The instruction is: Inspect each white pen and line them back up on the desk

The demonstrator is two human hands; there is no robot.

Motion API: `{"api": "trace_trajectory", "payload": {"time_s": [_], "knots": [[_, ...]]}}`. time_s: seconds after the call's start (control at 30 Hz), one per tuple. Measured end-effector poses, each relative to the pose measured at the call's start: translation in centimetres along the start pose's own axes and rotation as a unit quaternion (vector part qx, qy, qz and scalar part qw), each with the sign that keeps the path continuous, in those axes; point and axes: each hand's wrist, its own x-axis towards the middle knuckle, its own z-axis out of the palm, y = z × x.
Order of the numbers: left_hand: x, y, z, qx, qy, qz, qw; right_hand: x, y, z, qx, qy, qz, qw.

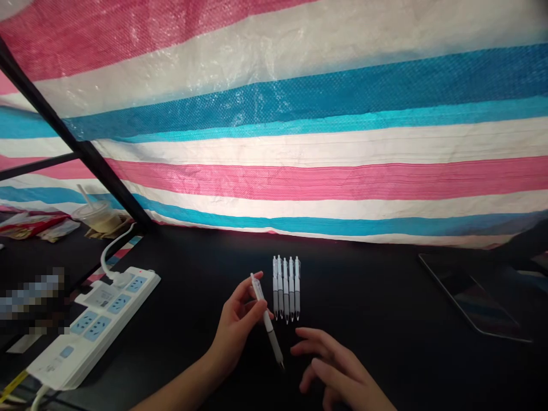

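Note:
Between the thumb and fingers of my left hand [240, 319] is a white click pen [268, 323] with a grey grip. It slants, clip end up and tip down towards the right. My right hand [338, 368] is just right of that pen's tip, apart from it, fingers spread and curved with nothing in them. Beyond the hands, several matching white pens [286, 290] lie side by side in a row on the black table [359, 291], their tips towards me.
On the left lies a white power strip [94, 328] with a plugged-in adapter. Behind it are a plastic cup with a straw [97, 216] and a black frame bar [107, 177]. A dark tablet [471, 299] lies at right. Striped plastic sheeting [325, 182] hangs at the back.

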Motion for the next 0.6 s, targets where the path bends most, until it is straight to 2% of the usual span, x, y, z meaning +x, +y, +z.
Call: {"api": "trace_trajectory", "payload": {"time_s": [0.27,0.6], "knots": [[-0.1,0.0,0.2,-0.001,-0.017,0.028,0.999,0.0,-0.5,0.2,0.039,0.011,0.021,0.999],[0.0,0.2,0.3,-0.004,-0.016,0.019,1.0,-0.2,-1.1,0.3,0.048,0.031,0.032,0.998]]}}
